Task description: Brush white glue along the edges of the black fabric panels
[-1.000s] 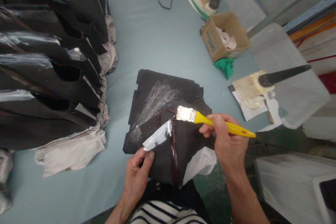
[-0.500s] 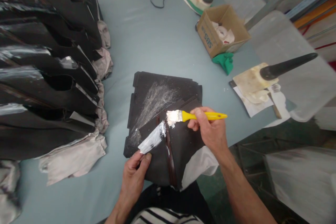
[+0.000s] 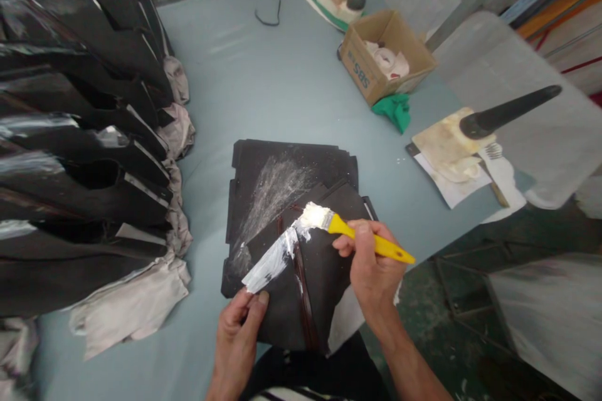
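My right hand point(image 3: 375, 260) is closed round the yellow handle of a paintbrush point(image 3: 364, 237). Its bristles, thick with white paste, press on the edge of a black leather-like piece point(image 3: 324, 276) that has a brown strip running down it. A wet white band point(image 3: 273, 260) coats this edge from the brush down to the lower left. There my left hand point(image 3: 239, 322) pinches the piece's corner between thumb and fingers. Beneath it lies a dark board point(image 3: 254, 160) with notched edges and dry white smears. Pale lining point(image 3: 345, 319) shows at the piece's lower right.
On the left stand several black pieces point(image 3: 37, 194) in a row with pale cloth hanging out. A cardboard box point(image 3: 367, 69) holding tape sits at the back right, with a green cloth point(image 3: 394, 113) beside it. Nearby are a stained container with a black handle point(image 3: 451, 138) and a fork point(image 3: 493, 153).
The brush has tilted, its handle end swinging down toward me, and white paste now reaches farther up the edge past the brown strip. My left hand keeps its pinch on the corner.
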A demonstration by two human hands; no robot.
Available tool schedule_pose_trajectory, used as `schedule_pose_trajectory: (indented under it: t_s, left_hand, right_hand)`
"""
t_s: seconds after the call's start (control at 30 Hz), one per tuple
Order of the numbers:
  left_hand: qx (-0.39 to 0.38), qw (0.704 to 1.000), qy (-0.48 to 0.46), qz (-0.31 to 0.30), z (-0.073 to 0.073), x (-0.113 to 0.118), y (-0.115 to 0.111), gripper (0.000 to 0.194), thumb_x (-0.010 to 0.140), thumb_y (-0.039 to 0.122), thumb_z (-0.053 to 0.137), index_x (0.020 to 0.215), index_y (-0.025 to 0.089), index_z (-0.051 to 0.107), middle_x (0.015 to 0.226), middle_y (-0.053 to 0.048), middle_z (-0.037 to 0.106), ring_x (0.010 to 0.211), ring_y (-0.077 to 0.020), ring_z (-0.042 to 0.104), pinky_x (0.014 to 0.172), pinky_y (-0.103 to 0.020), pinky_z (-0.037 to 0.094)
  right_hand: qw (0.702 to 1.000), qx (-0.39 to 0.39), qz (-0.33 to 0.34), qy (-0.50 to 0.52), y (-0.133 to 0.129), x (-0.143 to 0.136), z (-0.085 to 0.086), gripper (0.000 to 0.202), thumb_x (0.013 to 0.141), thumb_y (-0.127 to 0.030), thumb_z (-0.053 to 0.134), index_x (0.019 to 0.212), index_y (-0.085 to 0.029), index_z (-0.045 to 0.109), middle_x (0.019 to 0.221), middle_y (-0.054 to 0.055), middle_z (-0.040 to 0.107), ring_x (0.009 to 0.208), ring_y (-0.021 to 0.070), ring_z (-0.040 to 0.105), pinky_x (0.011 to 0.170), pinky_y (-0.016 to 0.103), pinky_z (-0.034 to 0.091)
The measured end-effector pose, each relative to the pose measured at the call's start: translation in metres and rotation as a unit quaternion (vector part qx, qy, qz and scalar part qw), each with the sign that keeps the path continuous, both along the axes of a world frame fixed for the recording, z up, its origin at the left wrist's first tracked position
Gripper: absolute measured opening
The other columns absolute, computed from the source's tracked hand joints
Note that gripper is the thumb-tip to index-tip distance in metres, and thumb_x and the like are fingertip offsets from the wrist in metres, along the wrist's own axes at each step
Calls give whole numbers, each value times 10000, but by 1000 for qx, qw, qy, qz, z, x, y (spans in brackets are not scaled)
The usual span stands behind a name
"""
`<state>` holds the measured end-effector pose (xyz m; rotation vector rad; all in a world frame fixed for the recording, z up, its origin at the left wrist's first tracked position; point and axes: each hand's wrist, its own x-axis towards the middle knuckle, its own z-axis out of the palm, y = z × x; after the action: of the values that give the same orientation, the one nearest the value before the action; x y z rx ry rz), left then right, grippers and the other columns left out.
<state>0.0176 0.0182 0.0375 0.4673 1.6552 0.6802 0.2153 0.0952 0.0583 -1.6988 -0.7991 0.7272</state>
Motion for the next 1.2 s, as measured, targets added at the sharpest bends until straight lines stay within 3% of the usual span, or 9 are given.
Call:
schedule_pose_trajectory:
  t_s: [0.07, 0.27, 0.43, 0.57, 0.7, 0.9, 0.97, 1.07, 1.2]
  left_hand:
    - [-2, 1000, 7, 4, 1, 0, 0, 667, 656, 725, 848, 1052, 188, 852, 1030, -67, 859, 1009, -302, 777, 906, -330, 616]
    - [1, 999, 23, -41, -5, -9, -7, 609, 745, 689, 808, 1089, 189, 852, 1040, -72, 856, 1007, -314, 782, 880, -338, 628]
    - [36, 994, 40, -96, -13, -15, -19, 516, 856, 623, 747, 1169, 224, 841, 1147, -57, 841, 1188, -317, 736, 1023, -330, 577]
    - [68, 986, 72, -132, -15, -17, -26, 449, 878, 595, 730, 1113, 236, 864, 1020, -47, 849, 1033, -287, 775, 919, -295, 608]
    - [91, 982, 84, -146, -17, -19, -29, 395, 881, 561, 740, 1089, 252, 872, 1019, -47, 850, 972, -273, 784, 888, -285, 614]
    - [103, 978, 97, -154, -18, -20, -26, 371, 887, 553, 735, 1053, 254, 880, 956, -43, 847, 890, -252, 779, 826, -266, 614]
    - [103, 977, 106, -153, -17, -19, -25, 380, 886, 562, 731, 1042, 250, 882, 897, -37, 834, 845, -242, 765, 785, -259, 611]
    - [100, 977, 110, -154, -16, -18, -23, 393, 884, 578, 723, 1017, 245, 884, 849, -31, 817, 835, -242, 758, 776, -260, 611]
    - [86, 980, 101, -146, -15, -18, -21, 423, 868, 600, 725, 1026, 239, 879, 909, -38, 833, 966, -282, 778, 866, -287, 621]
  right_hand:
    - [1000, 5, 1, 4, -2, 0, 6, 332, 1017, -465, 623, 857, -179, 673, 573, -2, 682, 446, 140, 621, 472, 220, 541]
    - [994, -14, 105, 4, -18, -7, 16, 318, 1052, -415, 602, 859, -184, 702, 591, -1, 697, 444, 128, 624, 448, 192, 521]
    - [999, 3, -7, -36, 4, 8, 8, 286, 1000, -420, 631, 866, -176, 697, 598, 5, 706, 460, 135, 636, 489, 207, 552]
    - [998, -14, -57, -21, 17, 20, 8, 340, 967, -487, 645, 850, -171, 687, 558, 0, 674, 436, 142, 612, 458, 215, 526]
    - [997, -36, -58, -24, 17, 18, 11, 374, 946, -512, 692, 770, -184, 658, 533, -11, 647, 407, 126, 565, 423, 200, 476]
    - [998, -19, 57, -15, 1, 4, 14, 400, 968, -493, 738, 720, -194, 638, 512, -26, 629, 394, 107, 548, 406, 170, 435]
    - [997, -13, 68, -13, -2, 4, 14, 386, 965, -492, 750, 740, -194, 652, 519, -26, 636, 400, 112, 565, 407, 168, 442]
    - [998, -6, 32, -49, 7, 13, 9, 392, 915, -529, 795, 757, -188, 682, 539, -12, 660, 427, 132, 607, 437, 189, 484]
    - [996, 13, -39, -75, 37, 31, -8, 470, 839, -607, 832, 707, -191, 657, 521, -3, 650, 431, 155, 608, 458, 227, 490]
